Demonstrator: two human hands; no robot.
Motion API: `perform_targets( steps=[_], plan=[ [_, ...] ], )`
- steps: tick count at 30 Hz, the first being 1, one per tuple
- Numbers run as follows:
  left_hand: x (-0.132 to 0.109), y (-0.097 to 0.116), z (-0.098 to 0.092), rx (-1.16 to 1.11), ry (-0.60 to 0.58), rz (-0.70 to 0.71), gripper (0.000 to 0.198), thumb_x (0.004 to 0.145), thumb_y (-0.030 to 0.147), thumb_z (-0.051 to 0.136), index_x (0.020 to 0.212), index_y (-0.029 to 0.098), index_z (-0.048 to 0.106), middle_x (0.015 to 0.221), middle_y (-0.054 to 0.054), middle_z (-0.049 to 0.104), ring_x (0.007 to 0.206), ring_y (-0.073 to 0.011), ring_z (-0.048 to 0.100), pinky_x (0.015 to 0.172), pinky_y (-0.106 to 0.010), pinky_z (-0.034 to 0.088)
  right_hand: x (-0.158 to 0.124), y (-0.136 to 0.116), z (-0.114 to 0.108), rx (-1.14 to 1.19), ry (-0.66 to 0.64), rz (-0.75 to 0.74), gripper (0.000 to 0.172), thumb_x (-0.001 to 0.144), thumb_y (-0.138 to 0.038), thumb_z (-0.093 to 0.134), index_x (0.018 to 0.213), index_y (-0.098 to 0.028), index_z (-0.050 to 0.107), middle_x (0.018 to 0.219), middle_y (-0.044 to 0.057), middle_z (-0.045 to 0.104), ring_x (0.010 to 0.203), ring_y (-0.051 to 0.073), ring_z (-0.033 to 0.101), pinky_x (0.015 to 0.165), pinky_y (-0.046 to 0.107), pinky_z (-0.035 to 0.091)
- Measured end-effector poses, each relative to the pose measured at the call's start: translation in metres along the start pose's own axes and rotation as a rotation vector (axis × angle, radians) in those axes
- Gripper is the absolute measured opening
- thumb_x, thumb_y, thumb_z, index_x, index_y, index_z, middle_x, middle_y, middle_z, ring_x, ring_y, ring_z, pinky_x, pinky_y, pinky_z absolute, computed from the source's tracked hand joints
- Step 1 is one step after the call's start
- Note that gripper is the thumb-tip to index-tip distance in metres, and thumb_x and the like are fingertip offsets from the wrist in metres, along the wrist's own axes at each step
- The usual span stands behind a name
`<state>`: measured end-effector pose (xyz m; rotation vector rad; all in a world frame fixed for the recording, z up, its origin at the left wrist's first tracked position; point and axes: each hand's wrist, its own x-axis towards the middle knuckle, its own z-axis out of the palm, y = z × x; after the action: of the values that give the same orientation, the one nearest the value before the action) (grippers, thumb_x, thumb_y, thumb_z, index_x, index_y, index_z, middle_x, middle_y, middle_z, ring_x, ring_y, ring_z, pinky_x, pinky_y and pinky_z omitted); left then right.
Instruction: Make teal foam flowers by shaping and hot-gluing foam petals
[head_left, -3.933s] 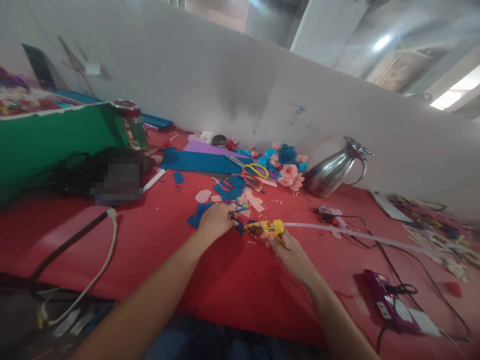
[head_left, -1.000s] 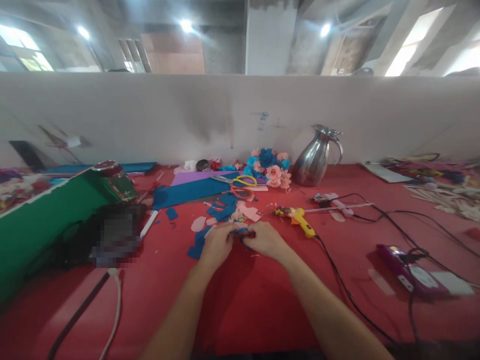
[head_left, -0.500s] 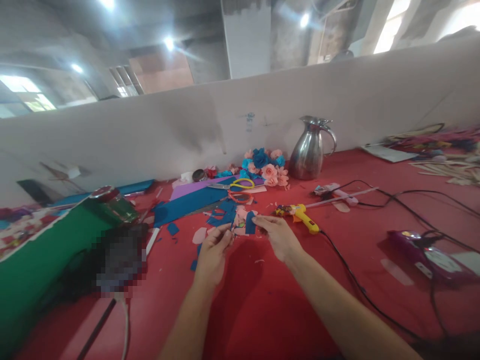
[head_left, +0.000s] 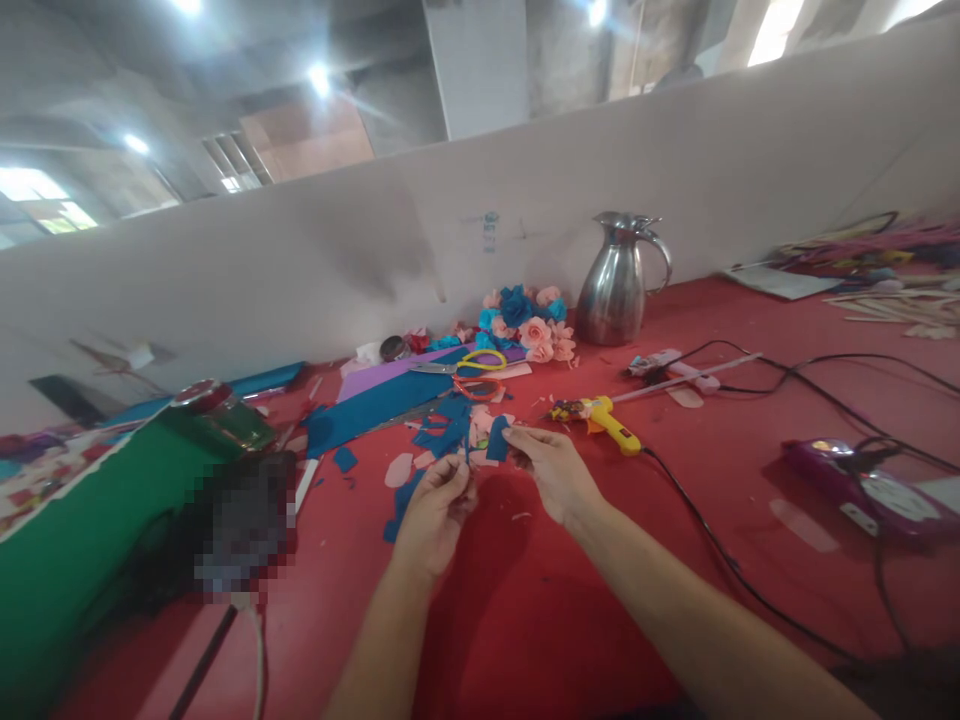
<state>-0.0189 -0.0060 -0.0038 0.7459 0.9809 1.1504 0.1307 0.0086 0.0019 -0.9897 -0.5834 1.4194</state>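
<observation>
Between the thumb and fingers of my right hand [head_left: 559, 475] is a blue paper piece [head_left: 497, 441], its upper edge looking rounded. My left hand [head_left: 437, 515] is closed in a pinch on a thin blue strip [head_left: 467, 447] that stands up from the fingertips; whether it is paper or a stick is hard to see. Both hands hover close together over the red table. Just beyond them lie blue paper scraps [head_left: 442, 437] and pink paper scraps [head_left: 481, 420]. A loose pink petal-shaped piece [head_left: 398, 470] rests left of my left hand.
Yellow-handled scissors [head_left: 480, 360] and orange-handled scissors [head_left: 478, 388] lie behind the scraps. Paper flowers [head_left: 525, 322] and a steel jug [head_left: 613, 285] stand at the back. To the right are a yellow glue gun [head_left: 616, 428], a pink glue gun [head_left: 690, 375], cords and a purple device [head_left: 862, 490].
The view has shifted slightly. My left hand has dropped a little and turned, so more of the thin blue strip shows. The paper in my right hand now shows a rounder top.
</observation>
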Motion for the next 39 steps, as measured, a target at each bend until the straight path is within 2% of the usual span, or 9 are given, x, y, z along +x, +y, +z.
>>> perform_targets(
  steps=[12, 20, 26, 33, 39],
  plan=[
    [-0.002, -0.001, 0.003, 0.099, -0.017, -0.037, 0.031, 0.056, 0.028, 0.081, 0.072, 0.016, 0.057, 0.062, 0.006, 0.046, 0.051, -0.0035, 0.039, 0.050, -0.015, 0.034, -0.002, 0.003, 0.002, 0.074, -0.013, 0.028, 0.020, 0.050, -0.032, 0.077, 0.055, -0.015, 0.068, 0.051, -0.002, 0.056, 0.051, 0.009, 0.044, 0.054, 0.024, 0.037],
    [-0.003, -0.004, 0.007, 0.076, 0.065, -0.018, 0.040, 0.052, 0.027, 0.084, 0.085, 0.017, 0.064, 0.079, 0.004, 0.053, 0.053, -0.0017, 0.042, 0.051, -0.015, 0.038, -0.004, 0.009, 0.004, 0.189, -0.013, 0.092, 0.020, 0.048, -0.029, 0.080, 0.058, -0.014, 0.070, 0.056, 0.001, 0.062, 0.053, 0.008, 0.048, 0.055, 0.023, 0.039],
    [0.000, -0.010, 0.007, 0.084, 0.101, -0.005, 0.037, 0.052, 0.028, 0.084, 0.084, 0.017, 0.067, 0.080, 0.003, 0.056, 0.056, -0.0024, 0.045, 0.054, -0.015, 0.040, -0.007, 0.011, 0.007, 0.231, -0.008, 0.115, 0.018, 0.050, -0.026, 0.079, 0.060, -0.013, 0.072, 0.060, 0.002, 0.065, 0.055, 0.009, 0.051, 0.056, 0.022, 0.041],
    [-0.001, -0.009, 0.010, 0.057, 0.146, 0.007, 0.038, 0.048, 0.029, 0.085, 0.080, 0.015, 0.069, 0.073, 0.003, 0.058, 0.054, -0.0023, 0.044, 0.056, -0.016, 0.041, -0.008, 0.011, 0.008, 0.267, 0.001, 0.128, 0.017, 0.050, -0.024, 0.081, 0.059, -0.013, 0.071, 0.059, 0.002, 0.065, 0.054, 0.008, 0.051, 0.056, 0.022, 0.043],
    [-0.001, -0.010, 0.010, 0.049, 0.128, 0.009, 0.036, 0.049, 0.027, 0.085, 0.080, 0.016, 0.071, 0.072, 0.003, 0.060, 0.054, -0.0027, 0.045, 0.057, -0.016, 0.041, -0.009, 0.011, 0.008, 0.267, -0.007, 0.140, 0.018, 0.051, -0.023, 0.081, 0.062, -0.012, 0.072, 0.061, 0.003, 0.067, 0.055, 0.008, 0.052, 0.056, 0.022, 0.043]
  ],
)
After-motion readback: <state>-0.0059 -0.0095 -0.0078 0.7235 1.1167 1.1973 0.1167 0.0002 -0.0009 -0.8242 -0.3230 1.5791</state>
